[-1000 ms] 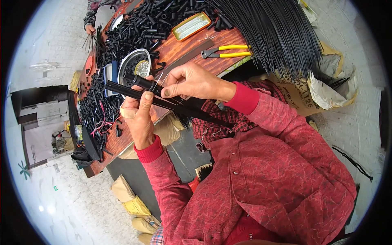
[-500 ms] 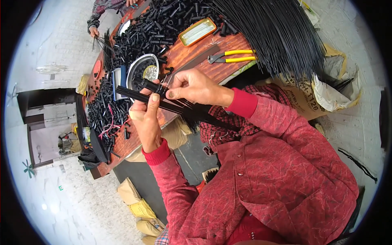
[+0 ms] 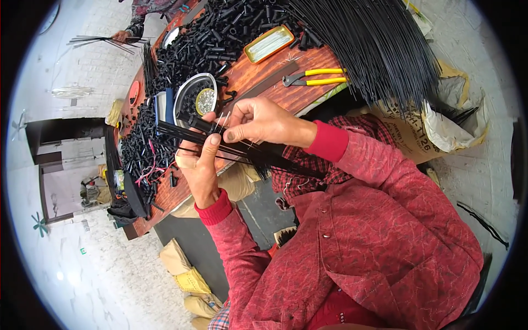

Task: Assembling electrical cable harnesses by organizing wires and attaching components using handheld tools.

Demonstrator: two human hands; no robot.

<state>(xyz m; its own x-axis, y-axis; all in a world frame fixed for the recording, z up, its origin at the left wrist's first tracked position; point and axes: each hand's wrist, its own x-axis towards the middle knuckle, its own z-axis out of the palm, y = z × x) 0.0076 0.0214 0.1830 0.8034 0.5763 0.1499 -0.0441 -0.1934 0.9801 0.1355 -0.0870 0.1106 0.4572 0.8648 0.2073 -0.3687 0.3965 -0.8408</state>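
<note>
Left hand: closed round black rods, its thumb (image 3: 210, 144) pressed over the rods (image 3: 177, 132), a dark tube (image 3: 199, 123) beside them.
Right hand (image 3: 267, 122): fingers drawn in near that tube, by thin silvery pins (image 3: 221, 119) (what it pinches, I can't tell).
Behind the hands: metal bowl (image 3: 176, 105) with a tin of silvery bits (image 3: 205, 101).
Table (image 3: 311, 58): yellow-handled pliers (image 3: 325, 81), orange-rimmed tray (image 3: 275, 51), heaped black parts (image 3: 242, 22).
Far side: a co-worker's hand (image 3: 121, 36) with more rods.
</note>
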